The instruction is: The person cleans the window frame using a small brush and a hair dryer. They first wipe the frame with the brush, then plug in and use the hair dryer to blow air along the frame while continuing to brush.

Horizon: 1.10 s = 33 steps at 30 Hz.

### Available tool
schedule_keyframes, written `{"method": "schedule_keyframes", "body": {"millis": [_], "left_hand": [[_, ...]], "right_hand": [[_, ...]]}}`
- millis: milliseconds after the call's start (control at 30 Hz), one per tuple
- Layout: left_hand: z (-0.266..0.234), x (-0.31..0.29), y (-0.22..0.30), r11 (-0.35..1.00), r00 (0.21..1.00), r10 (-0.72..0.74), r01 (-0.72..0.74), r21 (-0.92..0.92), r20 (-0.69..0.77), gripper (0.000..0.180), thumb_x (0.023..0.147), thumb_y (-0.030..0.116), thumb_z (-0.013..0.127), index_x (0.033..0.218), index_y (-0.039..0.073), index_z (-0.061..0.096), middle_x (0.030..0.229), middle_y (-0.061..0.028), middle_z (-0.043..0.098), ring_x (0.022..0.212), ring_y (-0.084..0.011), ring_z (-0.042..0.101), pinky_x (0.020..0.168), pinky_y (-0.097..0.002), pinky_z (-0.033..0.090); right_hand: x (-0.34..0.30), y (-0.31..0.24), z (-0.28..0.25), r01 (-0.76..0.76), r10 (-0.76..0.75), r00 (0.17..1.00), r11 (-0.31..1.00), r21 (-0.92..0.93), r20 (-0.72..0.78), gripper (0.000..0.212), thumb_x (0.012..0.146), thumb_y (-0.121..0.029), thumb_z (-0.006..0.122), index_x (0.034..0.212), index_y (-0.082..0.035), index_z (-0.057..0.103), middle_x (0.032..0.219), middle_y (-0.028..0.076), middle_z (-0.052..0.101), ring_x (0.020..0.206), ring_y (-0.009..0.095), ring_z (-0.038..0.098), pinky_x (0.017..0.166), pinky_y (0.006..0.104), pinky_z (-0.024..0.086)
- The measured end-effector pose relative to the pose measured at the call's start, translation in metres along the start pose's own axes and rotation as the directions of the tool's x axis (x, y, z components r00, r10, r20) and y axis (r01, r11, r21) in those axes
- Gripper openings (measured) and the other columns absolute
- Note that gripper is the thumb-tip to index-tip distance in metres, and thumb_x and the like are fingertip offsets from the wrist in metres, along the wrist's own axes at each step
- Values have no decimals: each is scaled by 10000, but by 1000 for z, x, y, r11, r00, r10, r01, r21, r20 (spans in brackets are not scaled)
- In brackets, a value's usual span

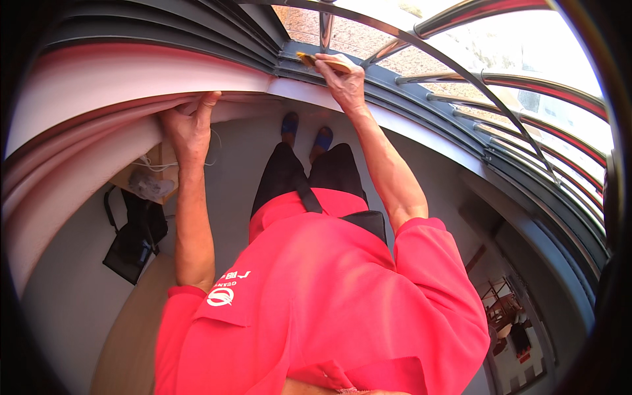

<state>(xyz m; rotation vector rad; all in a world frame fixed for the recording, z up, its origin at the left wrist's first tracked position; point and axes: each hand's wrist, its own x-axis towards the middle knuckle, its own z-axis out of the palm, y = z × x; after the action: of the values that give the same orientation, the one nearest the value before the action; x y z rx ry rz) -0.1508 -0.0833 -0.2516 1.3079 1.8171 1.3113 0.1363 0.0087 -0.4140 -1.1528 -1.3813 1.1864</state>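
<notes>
A small yellow sponge (315, 60) is pinched by the right hand (343, 82) against the grey window track (395, 108); it looks soft, light, best held by its edges. The left hand (187, 128) is spread on the white sill (131, 79).

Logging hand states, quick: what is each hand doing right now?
Left hand: open, fingers pressed against the white sill edge, holding nothing.
Right hand: closed on a yellow pad, pressed to the grey window track.
</notes>
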Motion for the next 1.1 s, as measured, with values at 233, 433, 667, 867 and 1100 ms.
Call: {"method": "schedule_keyframes", "body": {"millis": [233, 433, 667, 867, 1100], "left_hand": [[7, -6, 10, 1000, 997, -4, 4, 3, -76, 910, 846, 449, 967, 1446, -81, 534, 1347, -172, 654, 1226, -265, 670, 1095, -383, 525], [4, -2, 3, 1000, 999, 6, -7, -11, -36, 863, 858, 399, 968, 1433, -80, 538, 1324, -155, 659, 1216, -255, 665, 1097, -385, 525], [9, -3, 11, 995, 1000, -13, 11, -95, -25, 948, 852, 372, 977, 1510, -61, 448, 1420, -162, 585, 1257, -252, 635, 1107, -398, 523], [6, 0, 3, 1000, 1000, 11, -11, 4, -23, 957, 850, 365, 978, 1518, -65, 446, 1386, -165, 607, 1246, -259, 642, 1097, -399, 533], [7, -6, 9, 999, 999, 9, -11, -52, -43, 944, 857, 350, 972, 1511, -70, 435, 1388, -173, 606, 1231, -261, 652, 1068, -398, 561]], "right_hand": [[-18, 6, -44, -55, 84, 980, 985, -164, 179, 132, 958, -49, 808, 1081, -20, 846, 990, 84, 816, 903, 162, 769, 823, 304, 611], [-4, 9, 50, 58, -50, 985, 998, -39, 167, 143, 958, -14, 802, 1094, -10, 845, 1022, 87, 816, 970, 153, 756, 861, 292, 596], [-24, 4, 32, -94, 119, 979, 984, 148, -166, 135, 958, -50, 823, 1074, 17, 835, 1005, 77, 819, 905, 130, 761, 810, 277, 598], [-9, 11, 59, 122, -108, 991, 962, -243, 74, 127, 921, -42, 824, 1047, -23, 836, 975, 122, 795, 866, 198, 779, 758, 316, 597], [-22, -7, 46, 130, -177, 957, 970, -206, -229, 159, 922, -4, 826, 1081, -22, 820, 943, 130, 778, 838, 217, 765, 742, 313, 581]]}}
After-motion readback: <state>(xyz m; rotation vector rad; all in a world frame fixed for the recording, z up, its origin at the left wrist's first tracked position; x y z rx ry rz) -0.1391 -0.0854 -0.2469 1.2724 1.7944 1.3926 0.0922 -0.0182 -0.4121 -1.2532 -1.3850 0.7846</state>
